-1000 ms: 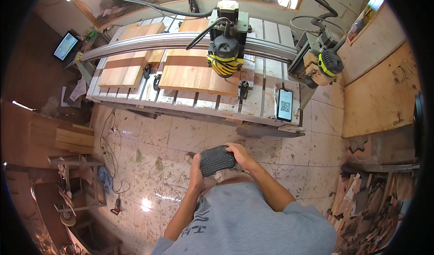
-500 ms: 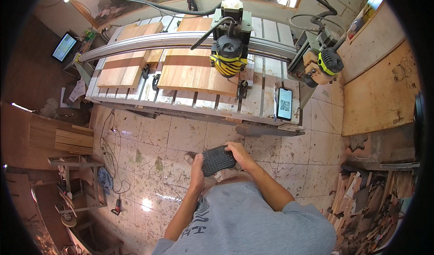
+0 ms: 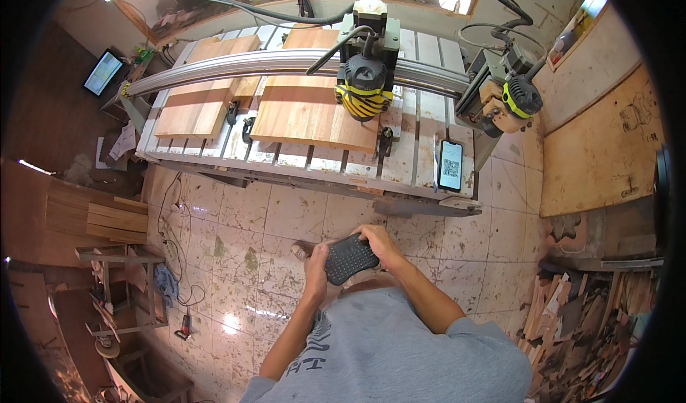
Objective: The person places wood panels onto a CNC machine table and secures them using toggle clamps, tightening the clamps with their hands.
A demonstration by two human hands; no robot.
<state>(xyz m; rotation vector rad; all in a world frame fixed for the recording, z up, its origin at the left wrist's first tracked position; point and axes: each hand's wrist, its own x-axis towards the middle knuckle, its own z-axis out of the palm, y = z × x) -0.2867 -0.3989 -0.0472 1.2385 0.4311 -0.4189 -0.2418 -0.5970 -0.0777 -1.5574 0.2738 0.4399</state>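
A small black handheld keyboard [image 3: 350, 260] is held in front of my body, over the tiled floor. My left hand [image 3: 316, 267] grips its left end, thumb at the upper edge. Around its upper right corner closes my right hand [image 3: 379, 244]. The fingers beneath the keyboard are hidden. Beyond my hands stands a CNC router table [image 3: 286, 158]. Its black and yellow spindle [image 3: 363, 88] sits over the right end of a wooden panel [image 3: 307, 117]. A second wooden panel [image 3: 196, 110] lies to the left, with black clamps [image 3: 247, 129] between the two.
A phone [image 3: 450, 164] lies at the table's right front corner, below a second spindle [image 3: 523, 97]. At far left is a monitor [image 3: 103, 72]. A metal stand [image 3: 121, 256] and cables are on the left; wood offcuts [image 3: 572, 331] pile up on the right.
The keyboard has shifted slightly to the right and tilted a little, with both hands still on it. My left hand has moved slightly right. The machine and panels stay put.
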